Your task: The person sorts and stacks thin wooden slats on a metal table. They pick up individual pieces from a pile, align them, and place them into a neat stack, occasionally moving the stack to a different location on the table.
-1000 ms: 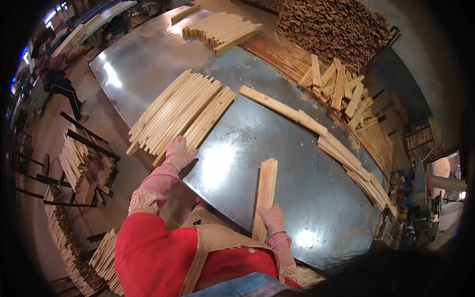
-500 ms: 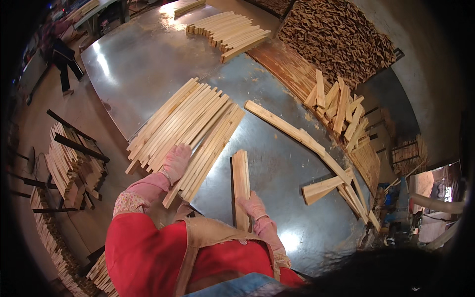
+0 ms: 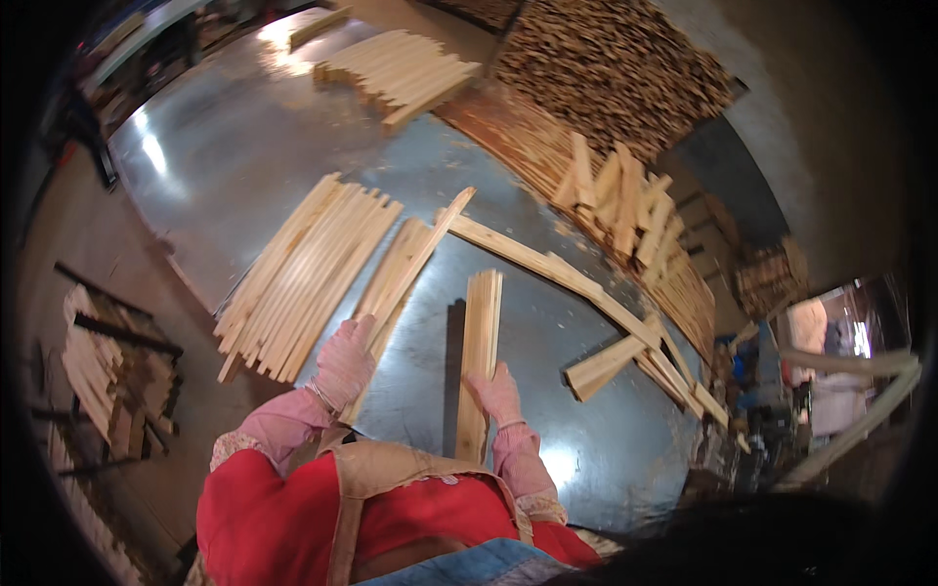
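Note:
My left hand [image 3: 344, 367], in a pink glove, closes round the near end of a few pale wooden strips [image 3: 399, 275]. One of them slants away from the others at its far end. To their left, a row of similar wooden strips [image 3: 305, 278] lies side by side on the metal table [image 3: 532, 337], with a gap between. My right hand [image 3: 495, 394], also gloved, grips a narrow wooden board [image 3: 480, 327] from its right side, thumb on top. Whether that is one board or several strips together I cannot tell.
Loose long strips [image 3: 532, 256] run diagonally across the table's right side, with a short crossed piece [image 3: 608, 366] on them. Jumbled offcuts [image 3: 625, 200] lie on a wooden board along the edge. Another strip row [image 3: 396, 73] lies at the far end; stacked wood [image 3: 606, 73] stands beyond.
My left hand has taken hold of a few strips and drawn them right, away from the row, widening the gap. My right hand keeps its grip on the board. The whole view has shifted.

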Available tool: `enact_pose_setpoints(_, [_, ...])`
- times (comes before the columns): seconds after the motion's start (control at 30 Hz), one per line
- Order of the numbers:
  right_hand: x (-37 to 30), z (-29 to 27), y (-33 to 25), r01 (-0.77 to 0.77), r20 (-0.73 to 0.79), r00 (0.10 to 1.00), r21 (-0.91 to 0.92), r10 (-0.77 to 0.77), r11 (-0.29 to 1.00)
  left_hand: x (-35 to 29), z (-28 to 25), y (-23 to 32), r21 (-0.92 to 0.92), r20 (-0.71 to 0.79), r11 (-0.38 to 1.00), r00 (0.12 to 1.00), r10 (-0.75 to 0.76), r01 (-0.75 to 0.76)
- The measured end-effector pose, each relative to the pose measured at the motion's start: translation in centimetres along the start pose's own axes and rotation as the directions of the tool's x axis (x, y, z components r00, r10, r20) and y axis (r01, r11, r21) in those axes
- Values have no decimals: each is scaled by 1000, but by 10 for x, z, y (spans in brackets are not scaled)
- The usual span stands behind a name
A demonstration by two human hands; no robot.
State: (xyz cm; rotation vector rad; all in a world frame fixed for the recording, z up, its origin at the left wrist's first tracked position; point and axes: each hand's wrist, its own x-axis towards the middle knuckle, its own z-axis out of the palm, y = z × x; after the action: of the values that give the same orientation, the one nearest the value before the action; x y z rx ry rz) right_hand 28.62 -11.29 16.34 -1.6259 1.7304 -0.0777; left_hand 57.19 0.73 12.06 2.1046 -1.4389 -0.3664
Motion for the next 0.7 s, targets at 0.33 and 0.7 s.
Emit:
enact_pose_setpoints(0.33, [39, -73, 124, -252, -378, 870, 212, 317, 944, -64, 159, 221, -298, 431, 944, 863, 265, -142])
enact_pose_setpoints(0.7, [-73, -170, 483, 38, -577, 687, 636, 442, 771, -246, 297, 436, -299, 391, 692, 577, 717, -657])
